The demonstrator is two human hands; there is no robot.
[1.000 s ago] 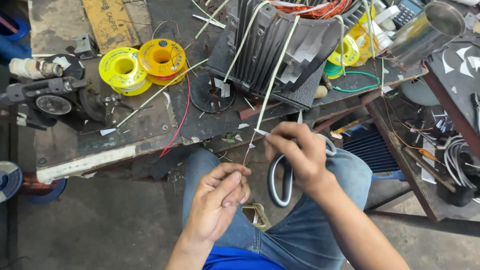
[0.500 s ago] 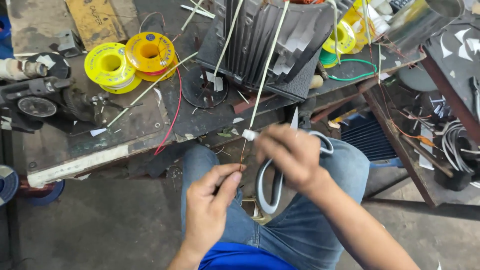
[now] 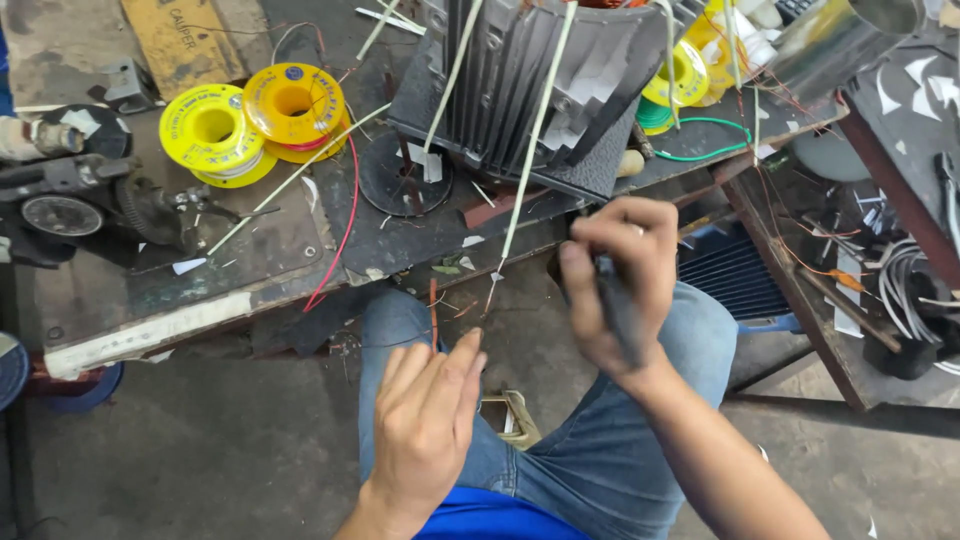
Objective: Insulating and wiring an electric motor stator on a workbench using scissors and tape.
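Note:
My right hand (image 3: 622, 265) is raised just in front of the workbench edge, closed around a pair of scissors (image 3: 618, 318) that look blurred and dark. A long pale insulating sleeve (image 3: 530, 150) hangs down from the dark finned motor housing (image 3: 520, 70) on the bench. Its free end dangles left of my right hand, touching neither hand. My left hand (image 3: 428, 425) hovers lower, above my left thigh, with its fingers straight and apart and nothing in it. I sit in blue jeans (image 3: 600, 460).
Two yellow spools (image 3: 212, 135) and an orange-yellow one (image 3: 293, 103) lie on the worn bench (image 3: 150, 325). A red wire (image 3: 340, 225), a black disc (image 3: 405, 180), a green wire (image 3: 700, 145), a shiny metal cylinder (image 3: 835, 40) and coiled cables (image 3: 905, 275) surround the motor.
My left hand has let go of the sleeve's end and dropped down, opening flat. My right hand has lifted with the scissors toward the bench edge.

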